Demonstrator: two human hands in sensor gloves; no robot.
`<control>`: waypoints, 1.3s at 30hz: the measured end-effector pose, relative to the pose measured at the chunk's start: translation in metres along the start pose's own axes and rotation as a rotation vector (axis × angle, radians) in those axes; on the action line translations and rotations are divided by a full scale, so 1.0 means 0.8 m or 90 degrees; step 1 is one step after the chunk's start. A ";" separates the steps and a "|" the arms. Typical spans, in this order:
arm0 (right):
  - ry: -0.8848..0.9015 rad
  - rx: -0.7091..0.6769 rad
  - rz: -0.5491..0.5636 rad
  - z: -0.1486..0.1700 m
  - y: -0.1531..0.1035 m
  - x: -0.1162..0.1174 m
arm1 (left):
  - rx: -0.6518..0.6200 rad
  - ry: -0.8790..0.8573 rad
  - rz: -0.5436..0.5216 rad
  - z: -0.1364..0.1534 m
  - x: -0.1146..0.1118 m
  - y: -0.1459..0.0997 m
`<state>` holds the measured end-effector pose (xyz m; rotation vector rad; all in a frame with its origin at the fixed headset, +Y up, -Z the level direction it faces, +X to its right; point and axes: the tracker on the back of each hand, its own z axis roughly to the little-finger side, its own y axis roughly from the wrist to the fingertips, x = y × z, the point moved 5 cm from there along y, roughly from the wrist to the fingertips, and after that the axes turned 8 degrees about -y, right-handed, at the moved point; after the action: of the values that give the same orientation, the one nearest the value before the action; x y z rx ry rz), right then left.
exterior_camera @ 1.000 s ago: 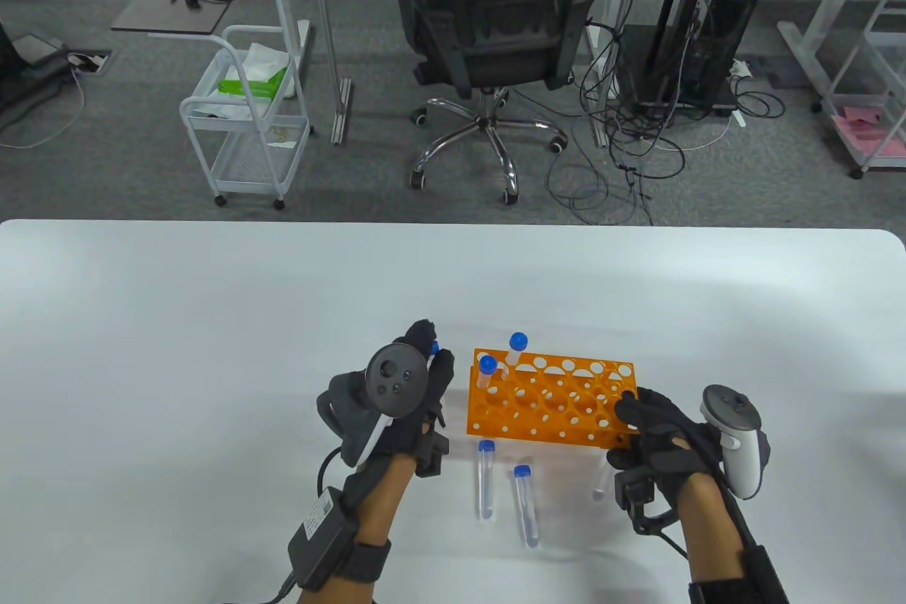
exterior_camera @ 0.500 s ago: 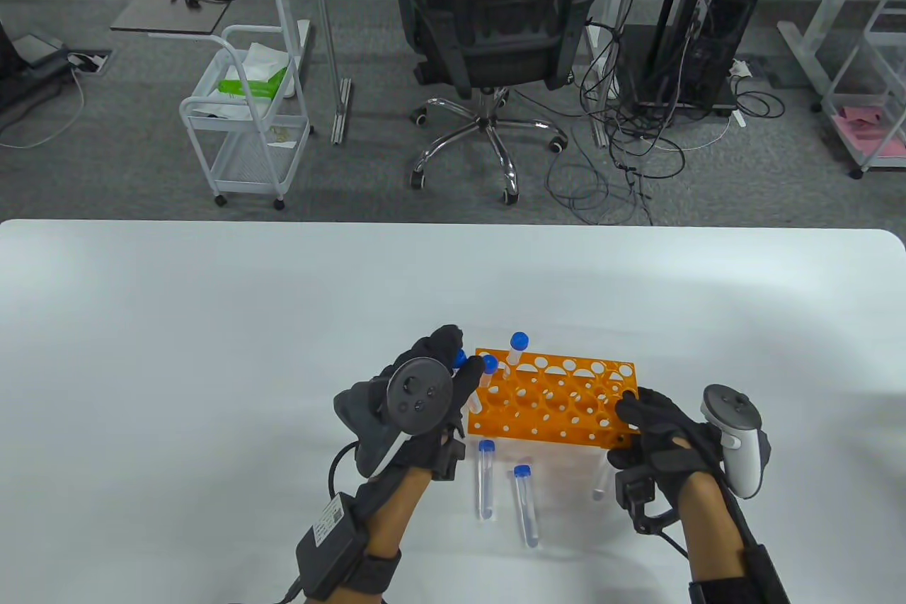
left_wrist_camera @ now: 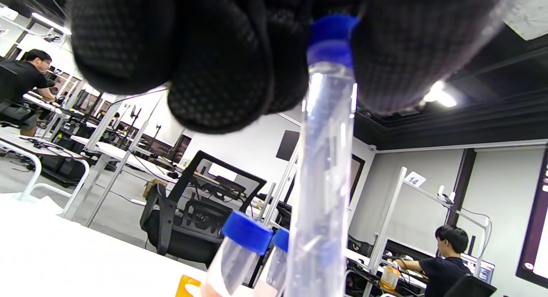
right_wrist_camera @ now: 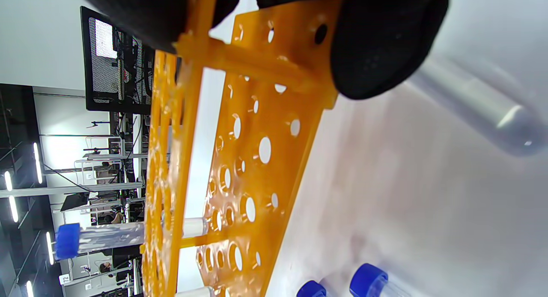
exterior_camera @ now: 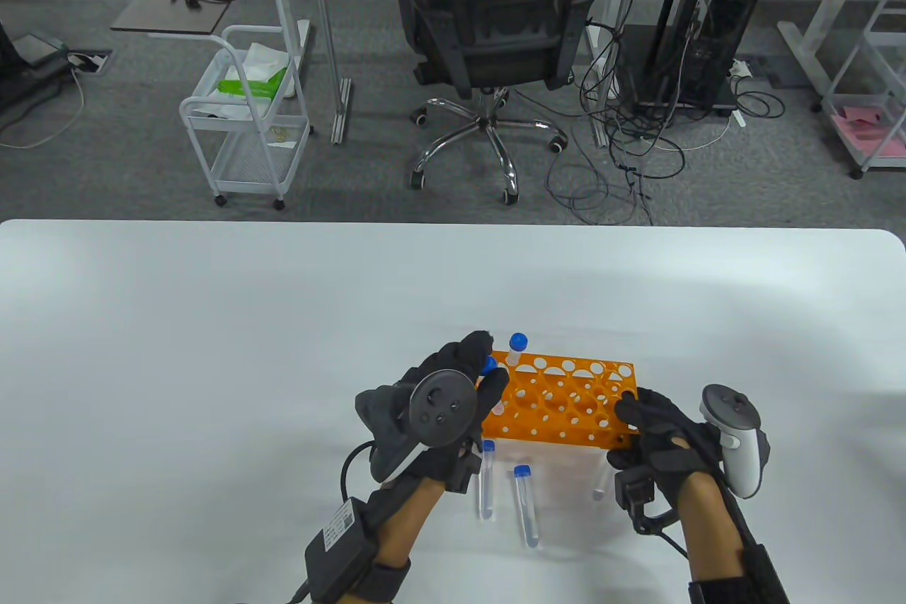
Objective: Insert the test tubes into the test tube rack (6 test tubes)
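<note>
**Left hand slides over to the rack with tube number three**

Since a second ago the left hand [exterior_camera: 442,413] has moved right, from beside the orange rack [exterior_camera: 566,402] to over its left end, carrying a blue-capped test tube [left_wrist_camera: 323,173]. The right hand [exterior_camera: 655,430] hasn't budged.

Readable writing: just a "14" tag on a post in the left wrist view, at about 3 o'clock. The label on the left forearm box is too small to read.

Only the left wrist view shows the pinch: gloved fingers [left_wrist_camera: 222,61] pressed around the cap, tube hanging roughly upright. The two standing tubes [left_wrist_camera: 239,254] are just below it. From above, the tracker hides most of this.

The right wrist view shows the right hand's fingers clamped on the rack's end wall.

Two spare tubes [exterior_camera: 525,505] lie on the table [exterior_camera: 212,349] at 6 o'clock from the rack, a third sits partly hidden near the right hand.
</note>
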<state>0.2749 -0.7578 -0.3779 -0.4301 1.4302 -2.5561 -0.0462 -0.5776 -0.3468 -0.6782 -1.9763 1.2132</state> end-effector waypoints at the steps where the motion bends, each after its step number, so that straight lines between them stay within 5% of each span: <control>1: 0.000 0.000 -0.001 0.000 0.000 0.000 | -0.003 0.003 0.003 -0.002 -0.002 0.000; 39: -0.009 -0.011 0.003 -0.001 0.003 -0.001 | -0.030 0.080 0.116 -0.008 -0.078 -0.005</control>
<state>0.2752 -0.7578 -0.3803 -0.4454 1.4474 -2.5340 -0.0031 -0.6215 -0.3597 -0.9532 -1.8770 1.2017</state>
